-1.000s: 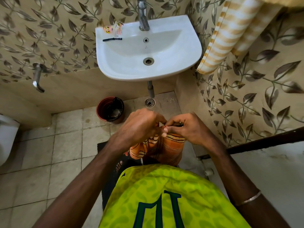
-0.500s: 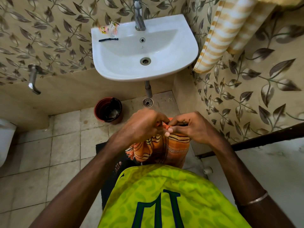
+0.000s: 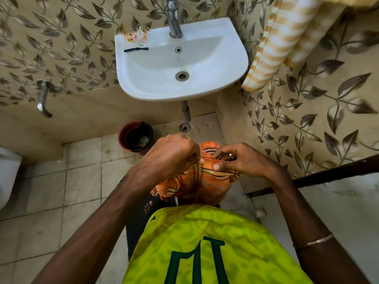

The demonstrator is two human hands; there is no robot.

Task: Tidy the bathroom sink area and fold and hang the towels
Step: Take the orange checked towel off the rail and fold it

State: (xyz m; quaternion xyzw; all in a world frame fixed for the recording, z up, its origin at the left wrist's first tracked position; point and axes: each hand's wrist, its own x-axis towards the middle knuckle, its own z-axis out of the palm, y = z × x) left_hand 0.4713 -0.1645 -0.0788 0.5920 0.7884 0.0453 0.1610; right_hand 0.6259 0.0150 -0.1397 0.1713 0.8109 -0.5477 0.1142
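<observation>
An orange striped towel hangs bunched in front of my waist, below the white sink. My left hand grips its top edge with curled fingers. My right hand pinches the same edge beside it, thumb on the striped border. The two hands nearly touch. On the sink's left rim lie a small yellow-and-red sachet and a thin black hair tie. A yellow-and-white striped towel hangs on the right wall.
A chrome tap stands at the back of the sink. On the floor under it sit a dark red bin and a floor drain. A wall tap projects at the left; a toilet edge shows far left.
A fold of the orange towel now stands up above my hands, and more striped border shows under my right thumb. Both hands have stayed close together.
</observation>
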